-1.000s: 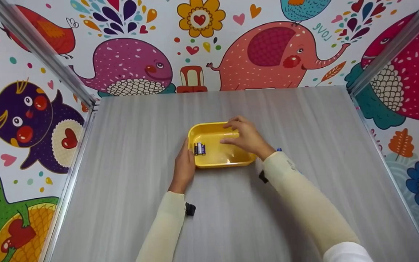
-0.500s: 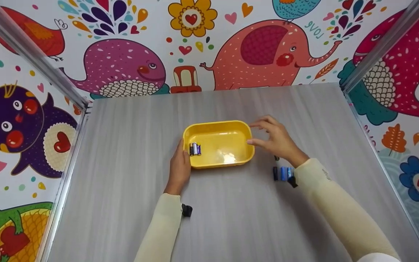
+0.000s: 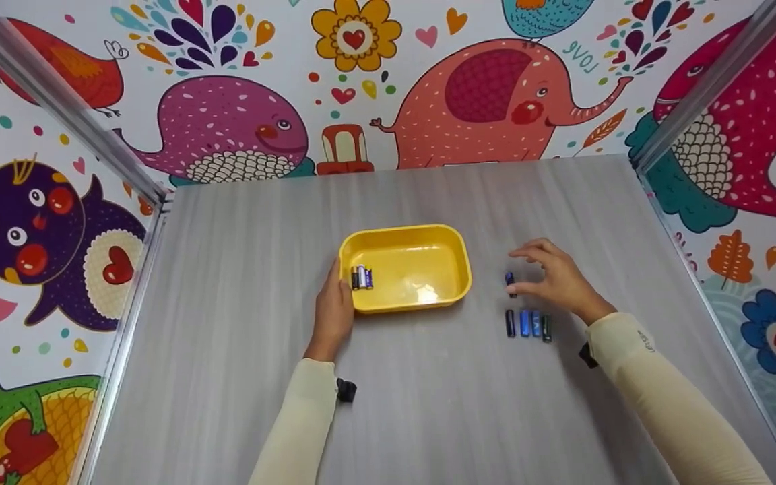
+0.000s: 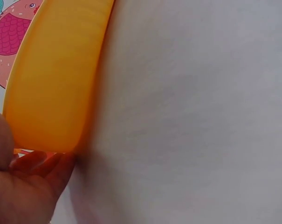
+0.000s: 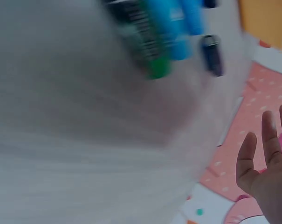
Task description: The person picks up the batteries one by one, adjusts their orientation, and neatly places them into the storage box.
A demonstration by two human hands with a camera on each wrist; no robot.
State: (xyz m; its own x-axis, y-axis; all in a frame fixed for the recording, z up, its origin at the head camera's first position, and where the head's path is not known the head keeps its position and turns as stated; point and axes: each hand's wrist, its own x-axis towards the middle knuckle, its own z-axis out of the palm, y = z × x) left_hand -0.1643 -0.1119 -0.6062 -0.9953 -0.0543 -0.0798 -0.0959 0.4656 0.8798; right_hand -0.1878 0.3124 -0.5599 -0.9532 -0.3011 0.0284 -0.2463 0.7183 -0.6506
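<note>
A yellow plastic tray (image 3: 405, 307) sits mid-table in the head view. A few batteries (image 3: 362, 277) lie side by side at its left end. My left hand (image 3: 333, 311) holds that end, thumb at the rim and fingers along the outside; the left wrist view shows the hand (image 4: 29, 186) against the end wall. To the right of the tray, my right hand (image 3: 556, 277) hovers with thumb and fingers spread, nothing between them. Its thumb overlaps a single dark battery (image 3: 509, 277) in the head view. Nearer the body lies a row with a black battery (image 3: 510, 323) and a blue battery (image 3: 525, 323).
The grey wood-grain table (image 3: 240, 269) runs back to a cartoon-printed wall (image 3: 354, 87). Metal posts (image 3: 704, 87) stand at the rear corners. In the right wrist view, a green-tipped battery (image 5: 145, 46) lies at the row's end.
My right hand has moved from over the tray out to the right, beside the lone battery, uncovering the row of batteries. My left hand stays at the tray's left end.
</note>
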